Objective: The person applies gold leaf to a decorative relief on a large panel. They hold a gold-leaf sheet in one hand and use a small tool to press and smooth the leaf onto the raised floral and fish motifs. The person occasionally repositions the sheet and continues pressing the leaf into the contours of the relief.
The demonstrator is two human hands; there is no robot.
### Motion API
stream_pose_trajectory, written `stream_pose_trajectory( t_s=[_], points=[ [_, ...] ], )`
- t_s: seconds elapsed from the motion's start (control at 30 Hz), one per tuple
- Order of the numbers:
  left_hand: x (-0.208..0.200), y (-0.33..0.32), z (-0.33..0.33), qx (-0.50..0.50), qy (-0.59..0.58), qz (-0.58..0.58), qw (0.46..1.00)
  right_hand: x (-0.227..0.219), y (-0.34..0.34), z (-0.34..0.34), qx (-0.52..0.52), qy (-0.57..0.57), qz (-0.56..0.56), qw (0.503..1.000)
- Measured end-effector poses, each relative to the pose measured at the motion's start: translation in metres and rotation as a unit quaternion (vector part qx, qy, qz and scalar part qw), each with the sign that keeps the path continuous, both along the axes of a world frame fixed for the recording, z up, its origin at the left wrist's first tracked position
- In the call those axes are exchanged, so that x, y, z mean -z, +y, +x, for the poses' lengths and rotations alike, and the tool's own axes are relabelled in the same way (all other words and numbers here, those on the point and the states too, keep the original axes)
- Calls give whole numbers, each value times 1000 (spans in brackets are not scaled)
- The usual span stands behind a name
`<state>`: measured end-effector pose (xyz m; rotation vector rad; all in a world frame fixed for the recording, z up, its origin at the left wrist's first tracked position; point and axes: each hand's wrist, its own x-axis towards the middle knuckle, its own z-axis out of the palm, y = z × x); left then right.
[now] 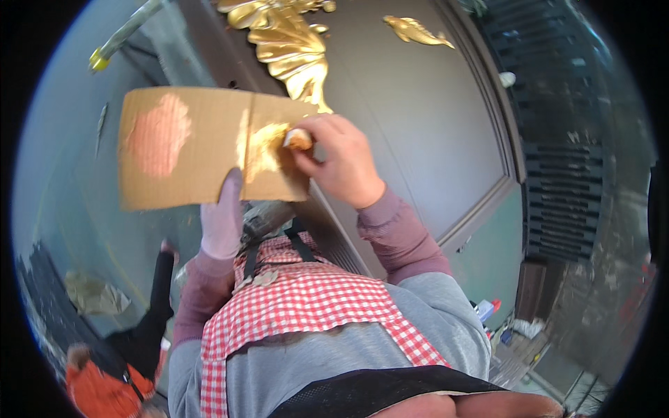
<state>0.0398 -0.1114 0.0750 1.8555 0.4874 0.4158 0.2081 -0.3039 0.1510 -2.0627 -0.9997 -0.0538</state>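
A brown cardboard sheet (pixel 212 139) is held up in front of me. My left hand (pixel 224 212), in a pale purple glove, grips its lower edge with the thumb on the front face. My right hand (pixel 341 157) is bare and pinches a small wad (pixel 299 139), whitish with an orange-gold face; I cannot tell its material. That wad is at the right edge of a shiny gold paint smear (pixel 265 148) on the cardboard. A coppery pink paint patch (pixel 162 136) covers part of the sheet's left side.
Beyond the sheet, a gold fan-shaped relief (pixel 293 52) and a gold fish ornament (pixel 414 31) sit on a dark grey framed panel (pixel 418 104). A person in orange (pixel 111 390) is at lower left. Dark slatted pieces (pixel 564 202) stand at right.
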Motion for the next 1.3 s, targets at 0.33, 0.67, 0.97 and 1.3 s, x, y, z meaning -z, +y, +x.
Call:
stream_pose_trajectory(
  t_s=[0.33, 0.67, 0.97, 1.3],
  points=[
    [14, 3, -1, 49, 40, 36, 997, 2, -19, 10, -13, 100, -30, 994],
    [31, 42, -40, 32, 57, 209, 976, 124, -70, 96, 128, 260, 61, 955],
    [52, 53, -71, -11, 57, 106, 993, 141, -46, 92, 13, 78, -128, 989],
    [45, 54, -68, 9, 71, 196, 978, 139, -24, 144, 34, 82, -95, 992]
  ],
)
